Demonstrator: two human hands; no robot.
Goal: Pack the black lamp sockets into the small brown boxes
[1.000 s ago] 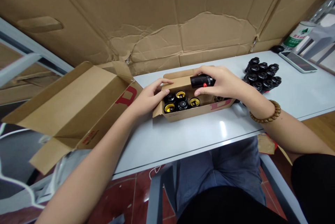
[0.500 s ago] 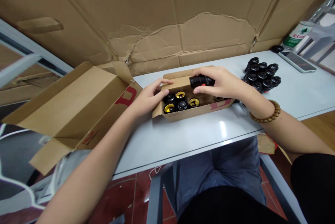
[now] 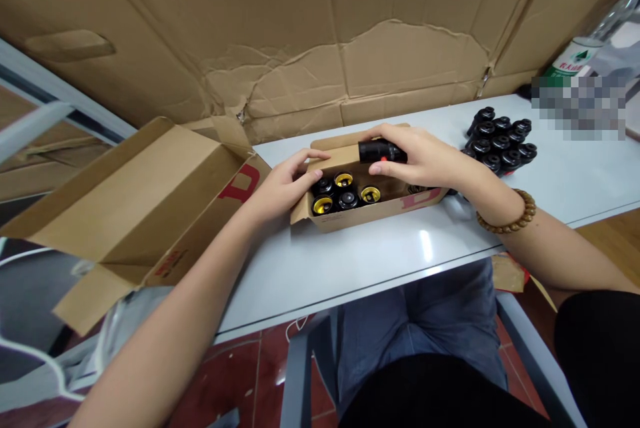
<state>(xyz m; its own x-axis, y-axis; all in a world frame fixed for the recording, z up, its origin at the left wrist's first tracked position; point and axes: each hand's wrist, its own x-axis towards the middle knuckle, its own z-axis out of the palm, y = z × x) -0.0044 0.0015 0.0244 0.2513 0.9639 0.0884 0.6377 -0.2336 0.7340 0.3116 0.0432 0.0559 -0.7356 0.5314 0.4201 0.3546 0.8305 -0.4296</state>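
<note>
In the head view a small open cardboard box (image 3: 360, 216) lies on the white table, with several black flashlights (image 3: 349, 200) upright at its left end, some showing yellow ends. My left hand (image 3: 287, 185) grips the box's left end, thumb at the near corner and fingers along the far side. Above the middle of the box, my right hand (image 3: 417, 158) is closed around one black flashlight (image 3: 375, 151), which lies sideways with its wide end to the left and a red spot by my thumb. My palm hides its other end.
To the right stands a cluster of black flashlights (image 3: 500, 143). A larger open carton (image 3: 150, 195) is at the left. Behind the white table (image 3: 300, 275) rises a cardboard sheet (image 3: 280, 28). A plastic bottle (image 3: 575, 58) stands at the far right, beside a blurred-out patch.
My right hand has shifted slightly to the left with the flashlight in it. My left hand stays on the end of the box.
</note>
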